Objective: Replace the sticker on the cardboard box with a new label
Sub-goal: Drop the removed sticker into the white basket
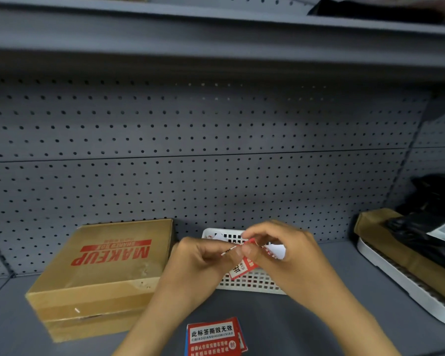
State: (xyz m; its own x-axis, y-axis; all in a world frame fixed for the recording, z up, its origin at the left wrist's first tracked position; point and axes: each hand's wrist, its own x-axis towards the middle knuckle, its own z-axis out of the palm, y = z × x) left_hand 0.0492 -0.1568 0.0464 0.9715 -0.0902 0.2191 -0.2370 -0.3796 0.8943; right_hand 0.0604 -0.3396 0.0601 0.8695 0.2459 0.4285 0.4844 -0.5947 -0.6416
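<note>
A brown cardboard box [106, 273] printed with red "MAKEUP" lettering sits on the grey shelf at the left. In front of a white perforated basket [252, 282], my left hand [201, 263] and my right hand [280, 250] meet. Both pinch a red-and-white label [242, 268] that hangs between the fingertips, with its white backing [278, 251] partly peeled behind the right fingers. A small stack of the same red-and-white labels [213, 337] lies on the shelf near the bottom edge.
A grey pegboard wall [216, 155] backs the shelf, and another shelf [216, 39] runs overhead. At the right, a white tray [401, 281] holds a brown package and black plastic-wrapped parcels [427, 227].
</note>
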